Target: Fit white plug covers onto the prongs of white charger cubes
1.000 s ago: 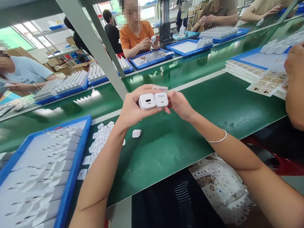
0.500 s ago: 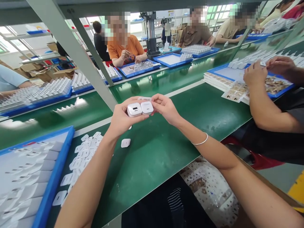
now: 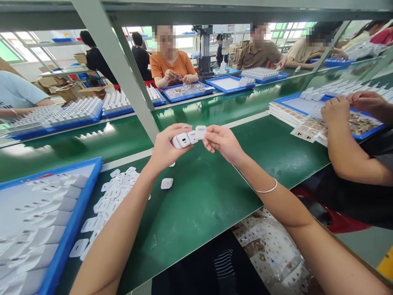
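Chargers (image 3: pixel 183 140) sit clamped in the left hand's (image 3: pixel 164 145) grip, right of the blue tray (image 3: pixel 81 207), as the right hand (image 3: pixel 227 143) pinches a cap (image 3: pixel 200 132) just beside them, printed face showing, above scattered caps (image 3: pixel 113 191) nearer that tray.

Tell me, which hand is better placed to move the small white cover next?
Probably the right hand: its fingertips pinch the white cover by its edge, while the left hand is taken up holding the white blocks.
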Motion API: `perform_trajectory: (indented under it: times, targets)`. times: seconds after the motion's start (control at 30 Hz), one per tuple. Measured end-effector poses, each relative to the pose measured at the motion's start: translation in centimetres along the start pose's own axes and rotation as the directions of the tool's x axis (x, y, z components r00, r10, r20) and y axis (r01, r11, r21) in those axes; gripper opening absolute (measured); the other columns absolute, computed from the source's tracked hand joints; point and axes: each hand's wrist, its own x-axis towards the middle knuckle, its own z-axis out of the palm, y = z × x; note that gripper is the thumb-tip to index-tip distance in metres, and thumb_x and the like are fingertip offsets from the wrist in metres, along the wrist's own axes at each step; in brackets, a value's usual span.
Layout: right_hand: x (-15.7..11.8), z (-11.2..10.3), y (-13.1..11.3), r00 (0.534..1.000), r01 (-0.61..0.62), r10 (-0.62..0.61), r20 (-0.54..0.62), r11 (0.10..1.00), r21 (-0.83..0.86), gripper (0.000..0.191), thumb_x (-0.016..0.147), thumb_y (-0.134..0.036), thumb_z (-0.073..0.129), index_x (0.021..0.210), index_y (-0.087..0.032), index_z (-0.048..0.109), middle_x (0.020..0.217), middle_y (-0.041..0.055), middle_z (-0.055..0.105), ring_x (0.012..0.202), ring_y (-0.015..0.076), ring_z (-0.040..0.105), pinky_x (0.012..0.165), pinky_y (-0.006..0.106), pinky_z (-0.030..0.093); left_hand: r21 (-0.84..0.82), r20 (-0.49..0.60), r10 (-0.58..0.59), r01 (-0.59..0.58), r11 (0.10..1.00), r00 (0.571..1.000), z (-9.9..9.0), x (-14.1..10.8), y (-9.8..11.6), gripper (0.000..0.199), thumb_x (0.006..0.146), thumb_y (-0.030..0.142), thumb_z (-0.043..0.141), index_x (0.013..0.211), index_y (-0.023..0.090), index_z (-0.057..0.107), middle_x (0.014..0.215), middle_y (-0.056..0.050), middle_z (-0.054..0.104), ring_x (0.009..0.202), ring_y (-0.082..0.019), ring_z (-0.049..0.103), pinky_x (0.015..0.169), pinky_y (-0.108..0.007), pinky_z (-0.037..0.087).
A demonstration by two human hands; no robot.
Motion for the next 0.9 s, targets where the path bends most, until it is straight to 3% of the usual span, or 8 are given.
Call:
perform_trajectory:
  times: [0.27, 0.63, 0.9]
  targets:
    - [-0.54, 0.99, 0.41, 0.99, -0.018, 0.03, 0.135, 0.996, -0.089, 0.035, 0.081, -0.045, 0.078, 0.081, -0.014, 0.061, 0.061, -0.003, 0.059, 0.05, 0.0051, 0.049, 0.044, 0.018, 0.033, 0.065, 0.069, 0.039, -0.044, 0.997, 0.997, 0.2, 0.13, 0.52, 0.031, 0.074, 0.035, 0.081, 0.102, 0.023, 0.076, 0.117, -0.007, 0.073, 0.104, -0.025, 0.07, 0.092, -0.039, 0.057]
    - [-0.61, 0.89, 0.6, 0.986, -0.02, 0.036, 0.16, 0.994, -0.104, 0.034, 0.082, -0.043, 0.078, 0.08, -0.015, 0.059, 0.061, -0.003, 0.06, 0.049, 0.0057, 0.052, 0.045, 0.018, 0.036, 0.066, 0.088, 0.071, -0.077, 0.995, 0.994, 0.7, -0.06, 0.74, 0.027, 0.076, 0.03, 0.079, 0.102, 0.023, 0.076, 0.116, -0.007, 0.073, 0.105, -0.024, 0.07, 0.088, -0.036, 0.057]
    - [-0.87, 1.12, 0.86, 0.993, -0.018, 0.028, 0.113, 0.996, -0.092, 0.031, 0.082, -0.04, 0.078, 0.079, -0.015, 0.06, 0.06, -0.003, 0.06, 0.05, 0.0066, 0.052, 0.047, 0.019, 0.04, 0.114, 0.105, 0.141, -0.153, 0.982, 0.984, 0.74, -0.14, 0.55, 0.024, 0.079, 0.024, 0.077, 0.103, 0.02, 0.074, 0.116, -0.008, 0.073, 0.104, -0.023, 0.071, 0.086, -0.033, 0.058]
